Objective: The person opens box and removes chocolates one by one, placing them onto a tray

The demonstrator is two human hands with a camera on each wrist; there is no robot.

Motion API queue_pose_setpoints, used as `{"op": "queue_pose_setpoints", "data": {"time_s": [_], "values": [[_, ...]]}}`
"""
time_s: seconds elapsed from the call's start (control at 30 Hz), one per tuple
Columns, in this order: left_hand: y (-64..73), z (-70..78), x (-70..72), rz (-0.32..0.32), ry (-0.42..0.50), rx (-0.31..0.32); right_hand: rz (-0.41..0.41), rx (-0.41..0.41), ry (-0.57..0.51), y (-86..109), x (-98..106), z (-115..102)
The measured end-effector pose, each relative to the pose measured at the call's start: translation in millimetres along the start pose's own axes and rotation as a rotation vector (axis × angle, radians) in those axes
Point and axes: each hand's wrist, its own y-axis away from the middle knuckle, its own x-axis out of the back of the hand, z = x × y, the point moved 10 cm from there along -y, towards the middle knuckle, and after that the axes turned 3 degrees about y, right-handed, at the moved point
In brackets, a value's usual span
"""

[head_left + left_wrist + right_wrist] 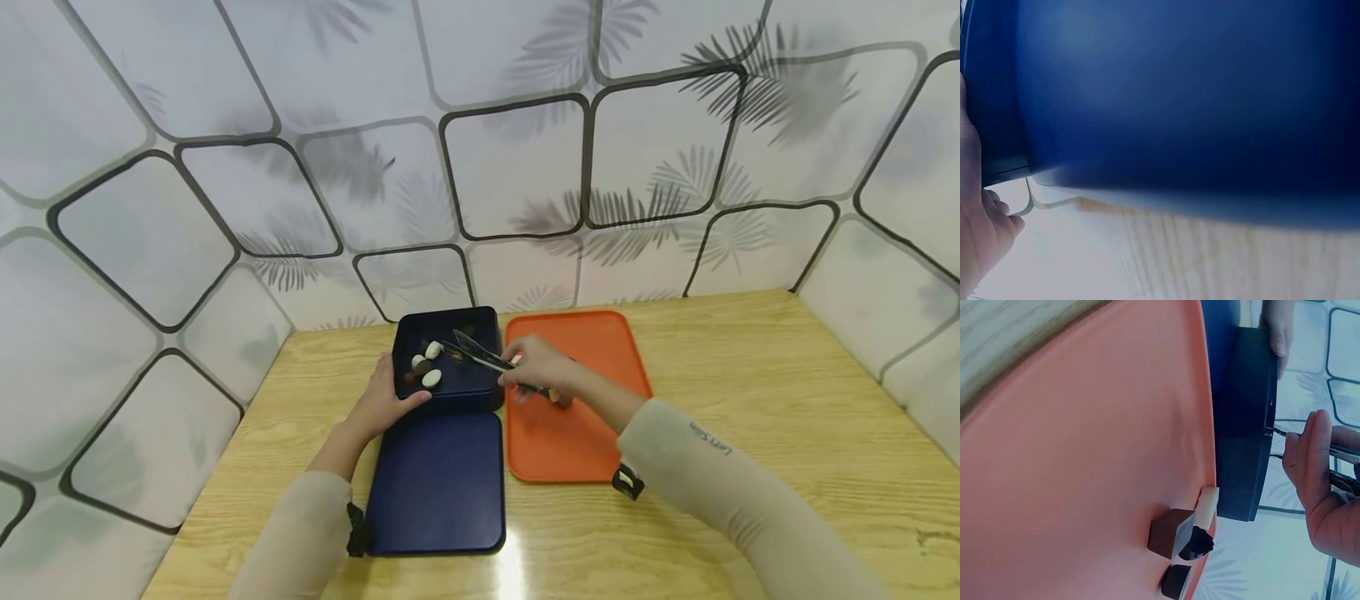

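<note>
My left hand [381,400] holds the left side of a dark blue box [457,403], its thumb along the near rim. White egg-shaped pieces [431,379] and brown chocolate-like pieces [423,367] lie inside on the left. My right hand [542,365] grips metal tongs [487,358], their tips reaching over the inside of the box. Whether the tips hold anything is too small to tell. In the right wrist view, a square brown chocolate [1171,532], a dark fluted piece [1196,544], a whitish piece [1207,506] and a small dark one [1175,581] sit on the orange tray [1085,456].
A flat dark blue lid or tray [438,483] lies in front of the box and fills most of the left wrist view. The orange tray stands right beside the box, under my right forearm. A patterned wall covering [517,175] rises behind the wooden table [750,375].
</note>
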Motion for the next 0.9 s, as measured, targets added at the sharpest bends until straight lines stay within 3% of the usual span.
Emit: {"op": "queue_pose_setpoints", "data": {"time_s": [0.33, 0.53, 0.7, 0.9], "values": [[-0.4, -3.2, -0.6, -0.023, -0.028, 0.042, 0.035, 0.003, 0.169, -10.9, -15, -2], [-1.0, -1.6, -1.6, -0.015, -0.006, 0.017, 0.027, -0.008, 0.265, -16.9, -22, -5], [-1.1, 0.3, 0.0, 0.005, -0.002, -0.006, 0.007, -0.003, 0.245, -16.1, -25, -9], [-0.2, 1.2, 0.1, 0.0, 0.005, 0.008, 0.002, -0.004, 0.123, -15.7, -27, -4]]}}
